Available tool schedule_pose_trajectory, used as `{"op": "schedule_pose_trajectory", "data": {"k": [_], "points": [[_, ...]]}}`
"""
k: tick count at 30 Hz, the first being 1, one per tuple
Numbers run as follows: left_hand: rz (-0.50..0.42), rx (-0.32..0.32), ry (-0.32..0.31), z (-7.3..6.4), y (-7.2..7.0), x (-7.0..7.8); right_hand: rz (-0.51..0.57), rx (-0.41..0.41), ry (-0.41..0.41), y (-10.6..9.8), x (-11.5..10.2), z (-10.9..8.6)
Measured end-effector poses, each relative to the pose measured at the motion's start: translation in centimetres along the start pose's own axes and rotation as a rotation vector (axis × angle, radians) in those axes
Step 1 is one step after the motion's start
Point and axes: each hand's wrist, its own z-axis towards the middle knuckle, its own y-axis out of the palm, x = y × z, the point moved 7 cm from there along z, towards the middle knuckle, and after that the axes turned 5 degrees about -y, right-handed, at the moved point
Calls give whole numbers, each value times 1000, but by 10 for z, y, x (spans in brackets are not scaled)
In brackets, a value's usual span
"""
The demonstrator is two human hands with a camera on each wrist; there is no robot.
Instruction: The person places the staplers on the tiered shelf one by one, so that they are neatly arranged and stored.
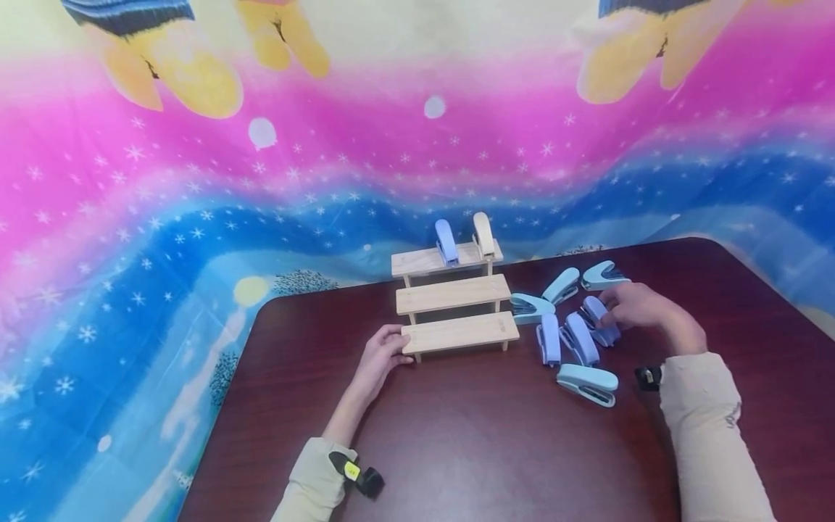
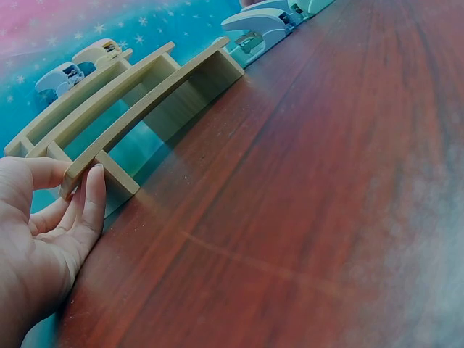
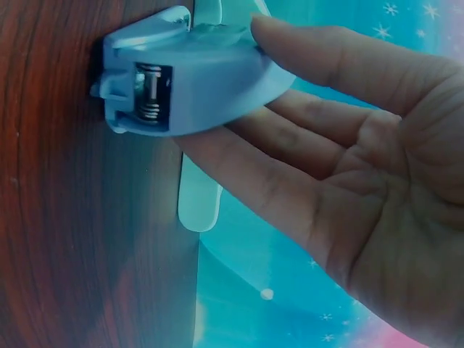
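Observation:
My left hand (image 1: pixel 380 353) pinches the near left corner of a three-step wooden rack (image 1: pixel 459 333), thumb above the lowest board and fingers under it. My right hand (image 1: pixel 636 306) grips a purple stapler (image 3: pixel 217 90) between thumb and fingers; in the right wrist view its spring end is near the tabletop. Beside it are two more purple staplers, one (image 1: pixel 550 341) nearer the rack and another (image 1: pixel 579 339) in the middle. A purple stapler (image 1: pixel 446 243) and a cream stapler (image 1: pixel 483 235) stand on the rack's top board.
Several mint staplers lie around the purple ones: one (image 1: pixel 587 383) in front, one (image 1: pixel 531 308) against the rack's right side, others (image 1: pixel 562 285) behind. The dark red wooden table (image 1: pixel 496 435) ends at a printed cloth backdrop (image 1: pixel 365 181) behind the rack.

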Motion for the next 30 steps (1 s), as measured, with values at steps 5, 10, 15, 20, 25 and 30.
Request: {"op": "schedule_pose_trajectory", "data": {"k": [5, 10, 15, 20, 25, 30], "points": [[-2, -2, 2, -1, 1, 0, -32, 56, 10, -6, 0, -1], [0, -4, 3, -1, 1, 1, -44, 152, 2, -15, -3, -5], [-2, -6, -2, 0, 1, 0, -54, 219, -10, -22, -7, -8], [-6, -7, -6, -1, 1, -1, -58, 249, -12, -25, -10, -11], [3, -11, 1, -1, 1, -1, -49, 275, -11, -28, -13, -13], [-3, -6, 2, -1, 1, -1, -26, 319, -17, -31, -20, -15]]}}
